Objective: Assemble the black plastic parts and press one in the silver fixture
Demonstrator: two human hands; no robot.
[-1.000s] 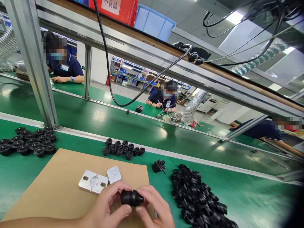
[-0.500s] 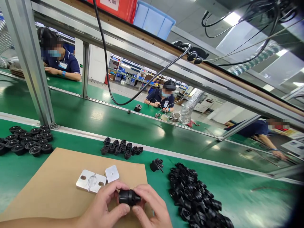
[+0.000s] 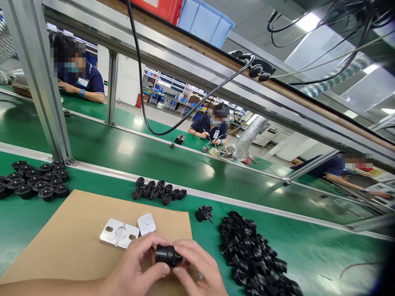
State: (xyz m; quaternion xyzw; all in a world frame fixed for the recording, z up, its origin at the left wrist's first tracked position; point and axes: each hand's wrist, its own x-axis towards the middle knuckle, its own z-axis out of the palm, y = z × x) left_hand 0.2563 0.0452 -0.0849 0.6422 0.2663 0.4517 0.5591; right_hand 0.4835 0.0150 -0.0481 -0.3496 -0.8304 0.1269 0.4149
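Between my two hands lies a black cylindrical plastic part [image 3: 166, 255], held sideways over the cardboard sheet [image 3: 83, 234]. My left hand [image 3: 140, 263] pinches its wider end between thumb and fingers. The narrower end is gripped by the thumb and fingers of my right hand [image 3: 197, 265], which hide some of it. Just beyond my left hand rest a silver metal plate [image 3: 111, 232] with two slots and a round recess, and a small square metal plate [image 3: 147, 224].
A heap of black plastic parts [image 3: 253, 255] lies at right, with one black part [image 3: 204, 213] apart from it. Small black parts [image 3: 157, 191] and round black parts [image 3: 40, 181] stand behind the cardboard. A metal post [image 3: 43, 82] rises at left. Co-workers sit beyond.
Both hands keep hold of the black part, which seems slightly turned at its narrow end. The view has shifted a little. At far right, a co-worker's arm has moved.
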